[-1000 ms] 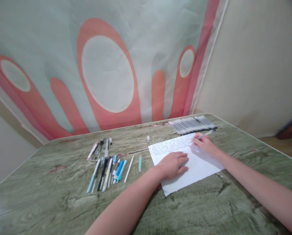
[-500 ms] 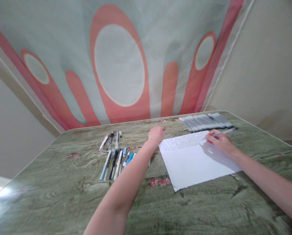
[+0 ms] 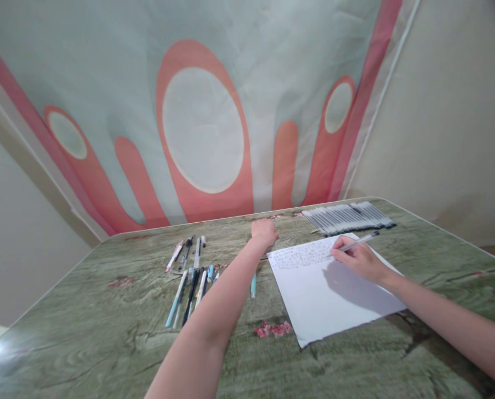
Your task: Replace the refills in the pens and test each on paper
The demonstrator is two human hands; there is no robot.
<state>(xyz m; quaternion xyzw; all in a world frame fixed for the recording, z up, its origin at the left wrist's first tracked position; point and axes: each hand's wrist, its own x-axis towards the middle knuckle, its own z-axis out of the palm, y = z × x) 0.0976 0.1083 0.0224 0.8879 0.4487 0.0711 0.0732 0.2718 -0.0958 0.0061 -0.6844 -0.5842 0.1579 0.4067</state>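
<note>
A white sheet of paper [image 3: 334, 299] lies on the wood-patterned table, with rows of small handwriting along its upper part. My right hand [image 3: 357, 259] rests over the sheet, its fingers closed round a clear pen [image 3: 360, 241] with a dark end, the tip at the written lines. Just beyond the sheet's upper left corner, my left hand [image 3: 264, 231] lies on the table, fingers curled; whether anything is under them is hidden.
Many clear pens [image 3: 347, 218] lie in a row behind the paper. Several loose pens [image 3: 195, 288] are spread on the left, partly behind my left forearm. A teal pen [image 3: 253, 286] lies between that forearm and the sheet.
My right hand with the pen has moved left and slightly down over the writing. My left hand has curled more and left the paper's corner. The whole view has tilted up a little.
</note>
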